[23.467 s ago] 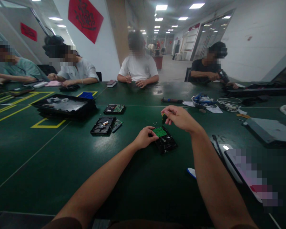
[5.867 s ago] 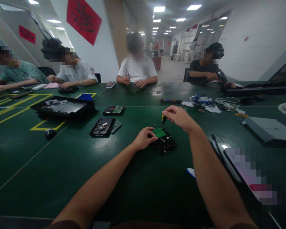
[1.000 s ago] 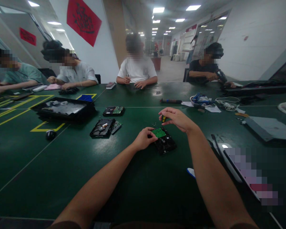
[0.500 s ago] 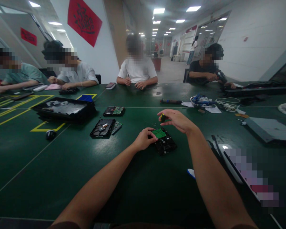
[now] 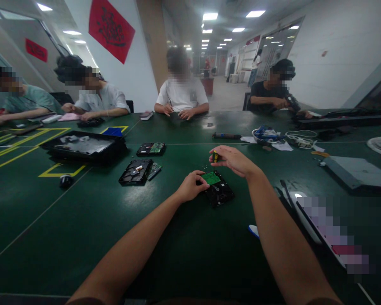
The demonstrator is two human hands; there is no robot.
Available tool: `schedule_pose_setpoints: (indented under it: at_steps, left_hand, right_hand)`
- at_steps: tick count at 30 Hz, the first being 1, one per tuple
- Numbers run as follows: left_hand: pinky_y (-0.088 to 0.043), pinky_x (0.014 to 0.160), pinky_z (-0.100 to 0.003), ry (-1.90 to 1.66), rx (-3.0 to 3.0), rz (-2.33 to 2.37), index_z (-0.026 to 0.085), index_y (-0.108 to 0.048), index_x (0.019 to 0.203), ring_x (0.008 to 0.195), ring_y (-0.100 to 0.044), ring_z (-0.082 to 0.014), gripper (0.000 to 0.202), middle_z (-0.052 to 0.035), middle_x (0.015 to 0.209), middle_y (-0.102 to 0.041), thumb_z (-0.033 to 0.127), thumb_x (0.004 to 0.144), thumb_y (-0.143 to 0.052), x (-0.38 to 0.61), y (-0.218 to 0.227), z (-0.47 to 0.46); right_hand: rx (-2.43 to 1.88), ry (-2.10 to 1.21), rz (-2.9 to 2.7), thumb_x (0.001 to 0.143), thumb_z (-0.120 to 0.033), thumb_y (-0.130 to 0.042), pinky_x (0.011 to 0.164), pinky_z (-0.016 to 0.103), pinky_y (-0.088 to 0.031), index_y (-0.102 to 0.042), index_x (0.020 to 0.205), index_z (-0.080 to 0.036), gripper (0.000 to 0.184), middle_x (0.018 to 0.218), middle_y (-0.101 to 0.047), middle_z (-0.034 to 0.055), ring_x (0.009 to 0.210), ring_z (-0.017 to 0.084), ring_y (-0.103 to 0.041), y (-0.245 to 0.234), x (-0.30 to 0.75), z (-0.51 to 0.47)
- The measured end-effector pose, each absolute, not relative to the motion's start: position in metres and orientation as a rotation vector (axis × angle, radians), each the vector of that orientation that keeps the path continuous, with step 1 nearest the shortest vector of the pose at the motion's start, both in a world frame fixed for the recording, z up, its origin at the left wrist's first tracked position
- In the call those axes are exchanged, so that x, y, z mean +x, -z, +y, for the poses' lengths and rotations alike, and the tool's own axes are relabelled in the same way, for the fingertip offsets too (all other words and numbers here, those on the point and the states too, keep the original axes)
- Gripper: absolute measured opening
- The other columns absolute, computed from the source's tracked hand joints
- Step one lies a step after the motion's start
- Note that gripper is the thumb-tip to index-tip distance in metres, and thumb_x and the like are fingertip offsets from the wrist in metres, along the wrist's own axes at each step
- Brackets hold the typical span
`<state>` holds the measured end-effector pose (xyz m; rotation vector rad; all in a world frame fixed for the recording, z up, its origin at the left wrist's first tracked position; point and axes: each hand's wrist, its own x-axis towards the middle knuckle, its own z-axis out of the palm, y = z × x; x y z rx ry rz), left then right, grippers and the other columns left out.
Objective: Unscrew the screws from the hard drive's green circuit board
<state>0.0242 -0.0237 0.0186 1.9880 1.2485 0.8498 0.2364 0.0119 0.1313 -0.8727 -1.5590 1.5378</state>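
Observation:
A black hard drive with a green circuit board lies on the table in front of me. My left hand grips its left edge, thumb near the board and fingers at the far side. Above the drive's far end, my right hand holds a short yellow-and-black screwdriver upright between thumb and fingers. Its shaft and tip are too dim to make out. Several tiny screws are scattered just beyond the drive.
To the left lie an opened drive, a loose circuit board, another drive and a black tray. A power screwdriver, a cable basket and a grey metal case are rightward. Several people sit across the table.
The view has shifted slightly. My right fingers have moved a little around the screwdriver, showing more of its handle. My left hand keeps its hold on the hard drive.

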Motion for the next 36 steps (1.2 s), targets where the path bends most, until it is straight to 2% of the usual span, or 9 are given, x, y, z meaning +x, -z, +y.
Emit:
schedule_pose_setpoints:
  at_steps: [5, 10, 21, 24, 29, 32, 36]
  left_hand:
    - [-0.043, 0.11, -0.044, -0.844, 1.973, 1.265, 0.02, -0.076, 0.076, 0.127, -0.058, -0.028, 0.012, -0.0083, 0.135, -0.061, 0.031, 0.083, -0.076, 0.0245, -0.0199, -0.0243]
    - [-0.043, 0.11, -0.044, -0.837, 1.982, 1.266, 0.021, -0.076, 0.076, 0.127, -0.058, -0.0284, 0.012, -0.0079, 0.135, -0.061, 0.031, 0.083, -0.076, 0.0242, -0.0205, -0.0246]
    - [-0.044, 0.109, -0.044, -0.845, 1.974, 1.271, 0.021, -0.077, 0.077, 0.126, -0.058, -0.0283, 0.012, -0.0084, 0.136, -0.06, 0.032, 0.083, -0.076, 0.0248, -0.0197, -0.0248]
    - [-0.044, 0.109, -0.044, -0.844, 1.976, 1.272, 0.021, -0.077, 0.077, 0.126, -0.058, -0.0287, 0.012, -0.0082, 0.137, -0.061, 0.031, 0.082, -0.077, 0.0242, -0.019, -0.0244]
    - [-0.044, 0.109, -0.044, -0.851, 1.979, 1.265, 0.021, -0.077, 0.078, 0.125, -0.059, -0.0284, 0.011, -0.0083, 0.136, -0.061, 0.031, 0.083, -0.077, 0.0235, -0.0182, -0.0241]
    - [-0.045, 0.108, -0.044, -0.855, 1.986, 1.253, 0.02, -0.077, 0.078, 0.126, -0.058, -0.0284, 0.011, -0.0086, 0.136, -0.061, 0.031, 0.083, -0.077, 0.0235, -0.0185, -0.0242]
    - [-0.044, 0.109, -0.044, -0.842, 1.985, 1.261, 0.02, -0.077, 0.078, 0.127, -0.057, -0.0284, 0.011, -0.009, 0.136, -0.061, 0.03, 0.083, -0.077, 0.0236, -0.0198, -0.0246]
  right_hand:
    - [-0.892, -1.476, -1.651, 0.089, -0.04, -0.07, 0.082, 0.04, -0.061, -0.072, 0.096, -0.023, 0.018, 0.105, -0.067, 0.0084, 0.101, 0.023, -0.061, -0.1331, 0.2376, 0.0115]
    - [-0.965, -1.409, -1.661, 0.087, -0.04, -0.071, 0.073, 0.036, -0.059, -0.068, 0.085, -0.022, 0.018, 0.096, -0.068, 0.0084, 0.092, 0.022, -0.063, -0.1335, 0.2383, 0.0113]
    - [-0.887, -1.481, -1.668, 0.092, -0.042, -0.065, 0.08, 0.037, -0.059, -0.073, 0.097, -0.022, 0.022, 0.101, -0.068, 0.0086, 0.098, 0.022, -0.062, -0.1333, 0.2376, 0.0101]
    - [-0.913, -1.425, -1.693, 0.089, -0.044, -0.069, 0.079, 0.037, -0.059, -0.074, 0.094, -0.023, 0.021, 0.104, -0.068, 0.008, 0.099, 0.022, -0.061, -0.1323, 0.2379, 0.0116]
    - [-0.959, -1.392, -1.652, 0.086, -0.042, -0.073, 0.077, 0.036, -0.06, -0.069, 0.085, -0.021, 0.021, 0.096, -0.068, 0.0076, 0.091, 0.02, -0.062, -0.1317, 0.2373, 0.0125]
    - [-0.936, -1.429, -1.62, 0.088, -0.039, -0.07, 0.075, 0.035, -0.059, -0.068, 0.092, -0.022, 0.018, 0.101, -0.07, 0.0084, 0.095, 0.021, -0.064, -0.1324, 0.2376, 0.0122]
    - [-0.889, -1.469, -1.608, 0.091, -0.041, -0.067, 0.082, 0.037, -0.059, -0.071, 0.097, -0.022, 0.02, 0.102, -0.07, 0.0086, 0.099, 0.022, -0.065, -0.1317, 0.2383, 0.0128]
